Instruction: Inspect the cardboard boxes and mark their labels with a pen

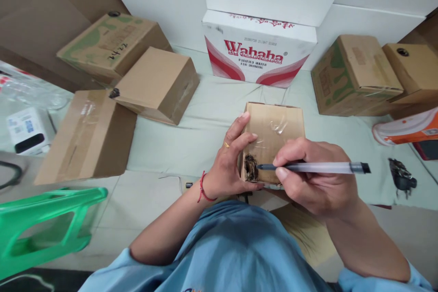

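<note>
A small brown cardboard box [277, 121] stands at the table's near edge, with shiny clear tape on its top. My left hand [232, 159] grips its left side, fingers on the top edge and thumb along the near side. At the box's near left corner is a dark, ragged-looking patch [251, 167]. My right hand [316, 175] pinches a pen [318, 168] with a clear grey barrel and dark tip. The pen lies nearly level, its tip pointing left at the dark patch; whether it touches is hard to tell.
Several cardboard boxes [157, 80] stand at the left, more [356, 73] at the right. A white Wahaha carton [260, 50] is at the back. On the right lie a dark crumpled object [403, 177] and an orange-white container [407, 128]. A green stool [78, 219] stands lower left.
</note>
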Tool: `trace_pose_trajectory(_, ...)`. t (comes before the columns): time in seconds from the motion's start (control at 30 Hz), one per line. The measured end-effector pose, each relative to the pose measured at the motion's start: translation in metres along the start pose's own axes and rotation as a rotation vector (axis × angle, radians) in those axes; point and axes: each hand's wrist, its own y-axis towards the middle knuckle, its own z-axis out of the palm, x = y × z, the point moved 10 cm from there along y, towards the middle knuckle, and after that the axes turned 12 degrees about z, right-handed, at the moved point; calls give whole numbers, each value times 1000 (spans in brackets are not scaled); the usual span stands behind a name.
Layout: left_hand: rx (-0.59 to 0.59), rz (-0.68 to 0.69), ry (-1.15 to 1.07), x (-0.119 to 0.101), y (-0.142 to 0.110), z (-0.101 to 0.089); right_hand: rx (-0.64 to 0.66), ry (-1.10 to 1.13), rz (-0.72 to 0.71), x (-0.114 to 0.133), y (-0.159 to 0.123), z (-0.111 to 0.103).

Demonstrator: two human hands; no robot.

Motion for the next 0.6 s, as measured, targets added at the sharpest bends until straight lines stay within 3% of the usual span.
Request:
trace_pose_trajectory(0.13,-10,15,-10,-1,-1,0,55,77,-10,0,-3,3)
trace_pose_trajectory(0.2,-14,16,-5,-1,-1,1,-27,143,-5,-2,-5,-6)
trace_pose_trajectory(0.3,-3,7,7,-1,-2,1,-376,319,22,-19,-16,-49)
trace_pose_trajectory(0.4,20,21,13,-1,-3,-7,-781,353,128,-57,-50,-102)
trace_pose_trajectory(0.47,22,20,19,2,-7,-20,-846,155,334,-92,-73,-127)
trace_pose_trajectory(0.53,-1,-6,26,8,-13,-40,-730,-319,648,-132,-96,-143)
trace_pose_trajectory(0.6,-43,-46,33,17,-20,-63,-576,-656,857,-172,-124,-157)
